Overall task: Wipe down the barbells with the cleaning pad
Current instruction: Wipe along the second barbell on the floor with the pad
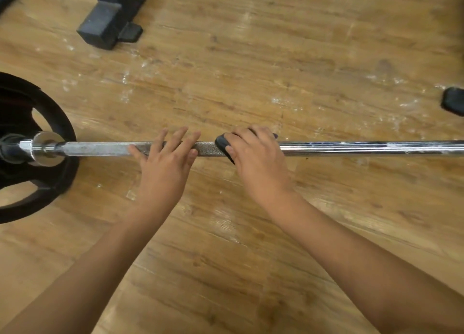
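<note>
A steel barbell [351, 148] runs left to right across the wooden floor, with a black weight plate [37, 183] on its left end. My right hand [258, 158] grips a dark cleaning pad [223, 144] wrapped over the bar near its middle. My left hand [165, 155] rests on the knurled part of the bar just left of the pad, fingers straight and spread over it. White smears show on the bar to the right.
A black metal rack foot [105, 24] stands on the floor at the top left. A small dark object [453, 102] lies at the right edge. White dusty marks are scattered over the floor [276, 57].
</note>
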Demonstrator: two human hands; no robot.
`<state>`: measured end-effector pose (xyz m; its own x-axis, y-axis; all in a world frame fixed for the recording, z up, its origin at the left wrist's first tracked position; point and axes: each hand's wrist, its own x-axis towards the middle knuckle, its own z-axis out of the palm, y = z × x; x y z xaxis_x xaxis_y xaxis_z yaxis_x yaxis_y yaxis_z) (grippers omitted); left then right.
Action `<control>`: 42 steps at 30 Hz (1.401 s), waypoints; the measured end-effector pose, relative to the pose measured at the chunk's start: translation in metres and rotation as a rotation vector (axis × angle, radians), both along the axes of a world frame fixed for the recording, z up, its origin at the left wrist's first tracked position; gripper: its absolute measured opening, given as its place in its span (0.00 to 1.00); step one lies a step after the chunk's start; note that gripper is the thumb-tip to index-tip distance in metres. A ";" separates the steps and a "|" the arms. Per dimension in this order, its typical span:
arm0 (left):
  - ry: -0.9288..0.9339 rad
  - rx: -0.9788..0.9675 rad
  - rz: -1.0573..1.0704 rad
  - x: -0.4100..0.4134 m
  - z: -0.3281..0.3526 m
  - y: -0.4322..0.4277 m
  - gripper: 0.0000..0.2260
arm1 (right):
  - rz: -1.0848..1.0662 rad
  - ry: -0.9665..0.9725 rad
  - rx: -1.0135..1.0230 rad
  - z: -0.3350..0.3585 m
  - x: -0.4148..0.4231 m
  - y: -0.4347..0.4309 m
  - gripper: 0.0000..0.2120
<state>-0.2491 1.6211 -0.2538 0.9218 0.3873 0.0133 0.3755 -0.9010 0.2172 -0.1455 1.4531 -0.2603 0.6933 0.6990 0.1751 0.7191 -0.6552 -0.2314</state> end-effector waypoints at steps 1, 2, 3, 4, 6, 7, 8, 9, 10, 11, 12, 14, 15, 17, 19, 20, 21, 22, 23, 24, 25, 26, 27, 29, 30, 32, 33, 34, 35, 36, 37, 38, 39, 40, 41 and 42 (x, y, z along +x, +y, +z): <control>-0.004 -0.004 0.002 -0.001 0.000 -0.001 0.20 | 0.014 0.010 0.025 0.000 0.002 -0.008 0.21; -0.007 -0.016 0.002 0.000 0.001 -0.001 0.20 | -0.002 0.013 0.058 0.000 0.004 -0.019 0.20; -0.005 -0.026 0.001 0.000 0.001 -0.001 0.20 | -0.045 0.003 0.096 -0.001 0.006 -0.031 0.19; -0.003 -0.032 0.002 0.000 0.002 -0.001 0.20 | -0.094 -0.010 0.124 0.000 0.007 -0.039 0.19; -0.008 -0.027 0.006 0.000 0.001 -0.001 0.20 | -0.135 -0.019 0.116 0.002 0.006 -0.038 0.18; -0.014 -0.022 0.005 0.000 0.001 -0.001 0.19 | -0.124 -0.012 0.096 0.004 0.006 -0.029 0.18; -0.019 -0.020 0.001 0.000 0.000 -0.001 0.19 | -0.102 0.011 0.081 0.005 0.006 -0.021 0.18; -0.024 -0.016 0.000 0.001 0.000 -0.001 0.19 | -0.080 0.053 0.068 0.008 0.008 -0.014 0.17; -0.030 -0.011 0.002 0.001 -0.001 0.000 0.19 | -0.061 0.105 0.055 0.010 0.010 -0.010 0.16; -0.034 -0.005 0.001 0.001 -0.001 0.000 0.18 | -0.044 0.144 0.049 0.012 0.012 -0.010 0.14; -0.035 -0.003 -0.001 0.001 -0.001 -0.001 0.18 | -0.041 0.159 0.054 0.012 0.012 -0.012 0.13; -0.047 0.000 -0.006 -0.001 -0.002 -0.001 0.17 | -0.066 0.086 0.020 0.009 0.000 -0.022 0.14; -0.055 0.003 -0.010 -0.002 -0.003 -0.001 0.17 | -0.071 0.038 -0.008 0.009 -0.008 -0.027 0.16; -0.071 0.009 -0.005 -0.005 -0.005 -0.003 0.18 | -0.050 0.047 -0.004 0.010 -0.012 -0.031 0.16; -0.081 0.018 0.005 -0.009 -0.007 -0.005 0.18 | -0.024 0.162 0.020 0.018 -0.004 -0.024 0.14; -0.084 0.020 0.002 -0.012 -0.008 -0.007 0.18 | -0.020 0.232 0.011 0.023 0.002 -0.019 0.14; -0.085 0.021 -0.001 -0.014 -0.008 -0.008 0.18 | -0.021 0.278 -0.006 0.026 0.007 -0.016 0.14; -0.084 0.019 -0.002 -0.017 -0.008 -0.009 0.18 | -0.023 0.288 -0.024 0.026 0.007 -0.013 0.15; -0.081 0.014 -0.003 -0.020 -0.007 -0.011 0.18 | -0.030 0.275 -0.035 0.025 0.003 -0.013 0.15; -0.075 0.004 -0.006 -0.023 -0.006 -0.012 0.18 | -0.032 0.244 -0.031 0.022 -0.006 -0.016 0.15; -0.071 -0.005 -0.006 -0.027 -0.007 -0.014 0.18 | -0.030 0.199 -0.016 0.020 -0.017 -0.022 0.16; -0.070 -0.007 -0.005 -0.031 -0.007 -0.015 0.18 | -0.026 0.165 0.000 0.017 -0.027 -0.029 0.17; -0.065 -0.003 -0.008 -0.035 -0.006 -0.016 0.19 | -0.016 0.144 0.013 0.017 -0.033 -0.034 0.18; -0.052 0.001 -0.015 -0.042 -0.007 -0.018 0.20 | -0.005 0.146 0.027 0.016 -0.031 -0.033 0.18; -0.052 0.001 -0.015 -0.046 -0.008 -0.019 0.21 | -0.008 0.176 0.036 0.016 -0.027 -0.029 0.17; -0.066 -0.002 -0.010 -0.052 -0.009 -0.023 0.21 | -0.013 0.233 0.027 0.018 -0.026 -0.025 0.15; -0.075 -0.005 -0.003 -0.055 -0.010 -0.025 0.21 | -0.010 0.217 0.031 0.017 -0.030 -0.025 0.15; -0.081 -0.009 0.003 -0.057 -0.010 -0.027 0.21 | 0.002 0.190 0.035 0.016 -0.036 -0.029 0.15; -0.085 -0.013 0.006 -0.059 -0.010 -0.028 0.21 | 0.020 0.159 0.035 0.013 -0.042 -0.036 0.16; -0.087 -0.014 0.005 -0.061 -0.010 -0.029 0.20 | 0.040 0.145 0.034 0.011 -0.048 -0.043 0.17; -0.089 -0.012 0.004 -0.063 -0.010 -0.031 0.20 | 0.057 0.139 0.029 0.009 -0.052 -0.050 0.18; -0.093 -0.009 0.004 -0.065 -0.010 -0.032 0.20 | 0.074 0.132 0.013 0.009 -0.053 -0.053 0.19; -0.099 -0.012 0.006 -0.068 -0.011 -0.033 0.20 | 0.082 0.135 0.000 0.011 -0.052 -0.052 0.19; -0.108 -0.015 0.010 -0.070 -0.012 -0.035 0.20 | 0.080 0.151 -0.009 0.014 -0.049 -0.048 0.19; -0.116 -0.016 0.014 -0.072 -0.013 -0.036 0.20 | 0.081 0.198 -0.015 0.017 -0.047 -0.043 0.18; -0.123 -0.012 0.017 -0.074 -0.014 -0.037 0.20 | 0.075 0.266 -0.011 0.019 -0.044 -0.038 0.17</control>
<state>-0.3230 1.5843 -0.2675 0.9067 0.4040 0.1211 0.3607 -0.8916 0.2737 -0.1897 1.4156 -0.2409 0.6602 0.7509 -0.0138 0.6806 -0.6059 -0.4119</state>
